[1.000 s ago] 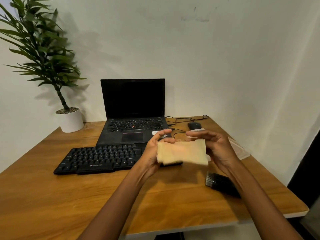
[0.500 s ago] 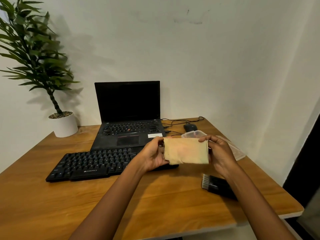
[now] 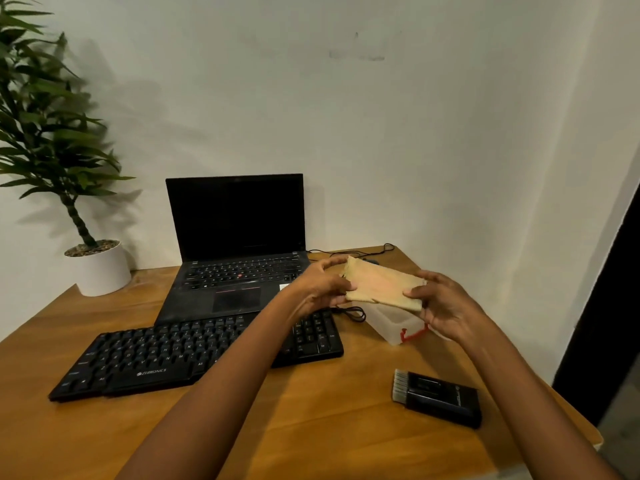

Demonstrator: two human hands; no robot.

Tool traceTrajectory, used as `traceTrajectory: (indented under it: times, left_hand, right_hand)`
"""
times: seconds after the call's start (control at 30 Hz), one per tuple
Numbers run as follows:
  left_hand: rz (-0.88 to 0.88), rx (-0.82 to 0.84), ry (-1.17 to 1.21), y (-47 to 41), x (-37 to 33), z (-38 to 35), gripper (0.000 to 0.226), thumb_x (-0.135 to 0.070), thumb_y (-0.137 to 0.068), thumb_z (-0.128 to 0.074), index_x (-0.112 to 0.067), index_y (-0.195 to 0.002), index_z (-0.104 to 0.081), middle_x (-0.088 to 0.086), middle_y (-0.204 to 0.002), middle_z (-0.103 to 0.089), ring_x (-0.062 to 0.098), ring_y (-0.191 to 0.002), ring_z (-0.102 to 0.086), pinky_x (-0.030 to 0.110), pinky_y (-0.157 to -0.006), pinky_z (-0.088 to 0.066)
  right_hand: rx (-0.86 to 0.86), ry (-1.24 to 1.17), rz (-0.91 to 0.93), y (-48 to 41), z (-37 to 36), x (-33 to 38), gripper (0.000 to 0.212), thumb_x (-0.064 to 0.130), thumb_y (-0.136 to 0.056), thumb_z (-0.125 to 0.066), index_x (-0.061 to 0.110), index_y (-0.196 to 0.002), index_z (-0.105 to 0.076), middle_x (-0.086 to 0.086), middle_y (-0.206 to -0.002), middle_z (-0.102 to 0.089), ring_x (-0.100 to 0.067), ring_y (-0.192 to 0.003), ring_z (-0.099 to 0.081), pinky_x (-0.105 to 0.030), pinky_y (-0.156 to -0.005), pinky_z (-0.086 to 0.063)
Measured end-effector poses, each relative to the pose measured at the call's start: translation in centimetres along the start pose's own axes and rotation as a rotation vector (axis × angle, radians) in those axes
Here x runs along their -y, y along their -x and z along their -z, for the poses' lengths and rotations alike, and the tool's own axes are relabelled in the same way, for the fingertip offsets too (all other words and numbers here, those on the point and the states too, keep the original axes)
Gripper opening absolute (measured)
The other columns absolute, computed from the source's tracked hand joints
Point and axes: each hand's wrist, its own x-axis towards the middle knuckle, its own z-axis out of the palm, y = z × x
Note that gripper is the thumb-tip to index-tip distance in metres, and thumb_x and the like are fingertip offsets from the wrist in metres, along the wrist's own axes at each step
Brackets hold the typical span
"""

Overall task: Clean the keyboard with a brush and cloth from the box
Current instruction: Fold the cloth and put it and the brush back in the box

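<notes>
Item: cloth [image 3: 382, 284], tan, folded flat, held in the air between both hands over the right half of the desk [image 3: 311, 427], its right end lower than its left. Left hand [image 3: 320, 289]: fingers and thumb curled, pinching the cloth's left edge. Right hand [image 3: 446, 306]: clasping the cloth's right edge, thumb laid on the near face and fingers behind. Item: keyboard [image 3: 156, 358], black, lying flat along the front-left part of the desk, set at a slight angle, its right end crossed by the left forearm. Item: box [image 3: 388, 323], translucent plastic with a red clasp, standing just beside the keyboard's right end toward the desk's right edge, partly hidden by the cloth and the right hand; whether anything lies in it cannot be told. Item: brush [image 3: 440, 398], black body with pale bristles facing left, lying flat near the front right corner, apart from the box and both hands. Item: laptop [image 3: 235, 258], black, open with a dark screen, at the middle of the back edge, just behind the keyboard. Item: potted plant [image 3: 100, 268], white pot with green leaves, at the back left corner. Item: cable [image 3: 353, 311], black, looped on the desk between the keyboard and the box.
</notes>
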Motion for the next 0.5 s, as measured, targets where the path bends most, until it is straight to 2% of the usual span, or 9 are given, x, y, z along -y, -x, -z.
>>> traceTrajectory:
  times: [0.07, 0.13, 0.17, 0.27, 0.33, 0.43, 0.5]
  left_hand:
    - [-0.005, -0.055, -0.005, -1.4, -0.1, -0.5, 0.057, 0.019, -0.082, -0.055, -0.012, -0.129, -0.051, 0.009, -0.098, -0.056, 0.021, -0.079, -0.06, 0.03, -0.061, -0.059]
    - [-0.028, -0.088, 0.042, -2.9, 0.2, -1.1, 0.052, 0.017, -0.086, -0.049, -0.009, -0.132, -0.049, 0.012, -0.103, -0.056, 0.019, -0.079, -0.059, 0.034, -0.069, -0.058]
    - [-0.047, -0.098, 0.071, -3.7, 0.4, -1.5, 0.05, 0.015, -0.089, -0.046, -0.009, -0.133, -0.046, 0.012, -0.106, -0.056, 0.019, -0.079, -0.059, 0.033, -0.066, -0.058]
    - [-0.136, -0.148, 0.046, -5.7, 1.0, -2.4, 0.05, 0.009, -0.093, -0.04, -0.014, -0.138, -0.041, 0.007, -0.115, -0.054, 0.024, -0.097, -0.059, 0.022, -0.055, -0.054]
    - [-0.179, -0.141, -0.076, -7.1, 1.5, -2.9, 0.051, 0.01, -0.093, -0.038, -0.014, -0.137, -0.044, 0.01, -0.135, -0.045, 0.026, -0.11, -0.055, 0.024, -0.064, -0.055]
    - [-0.218, -0.076, -0.341, -8.1, 2.2, -3.3, 0.053, 0.016, -0.088, -0.033, -0.01, -0.13, -0.052, 0.013, -0.137, -0.045, 0.026, -0.116, -0.049, 0.036, -0.084, -0.051]
    - [-0.268, -0.087, -0.455, -8.3, 2.8, -3.6, 0.054, 0.018, -0.085, -0.032, -0.007, -0.127, -0.056, 0.013, -0.133, -0.05, 0.027, -0.122, -0.048, 0.036, -0.087, -0.049]
  right_hand:
    - [-0.049, 0.03, 0.028, -1.5, 0.2, 1.1, 0.061, -0.026, -0.073, -0.051, 0.002, -0.127, -0.046, -0.022, -0.119, -0.048, -0.038, -0.106, -0.055, -0.037, -0.049, -0.058]
    - [-0.1, 0.048, 0.053, -3.0, 0.2, 1.6, 0.06, -0.026, -0.073, -0.051, 0.0, -0.126, -0.046, -0.023, -0.122, -0.046, -0.039, -0.109, -0.053, -0.035, -0.047, -0.057]
    - [-0.131, 0.047, 0.065, -3.6, 0.1, 1.6, 0.058, -0.027, -0.073, -0.05, -0.001, -0.124, -0.047, -0.023, -0.121, -0.046, -0.039, -0.108, -0.052, -0.036, -0.046, -0.057]
    - [-0.244, 0.049, 0.088, -5.3, -0.1, 0.4, 0.043, -0.028, -0.072, -0.05, -0.001, -0.105, -0.05, -0.021, -0.113, -0.049, -0.04, -0.109, -0.051, -0.042, -0.06, -0.057]
    - [-0.301, 0.135, 0.081, -5.9, -0.3, -0.7, 0.031, -0.026, -0.072, -0.053, 0.003, -0.084, -0.048, -0.015, -0.098, -0.052, -0.039, -0.111, -0.051, -0.04, -0.072, -0.052]
    - [-0.285, 0.334, 0.101, -6.4, -0.5, -1.4, 0.032, -0.021, -0.071, -0.058, 0.007, -0.069, -0.043, -0.009, -0.079, -0.05, -0.035, -0.098, -0.055, -0.041, -0.077, -0.052]
    - [-0.232, 0.451, 0.083, -6.4, -0.7, -1.4, 0.029, -0.017, -0.072, -0.06, 0.006, -0.067, -0.044, -0.01, -0.074, -0.05, -0.029, -0.078, -0.055, -0.044, -0.068, -0.053]
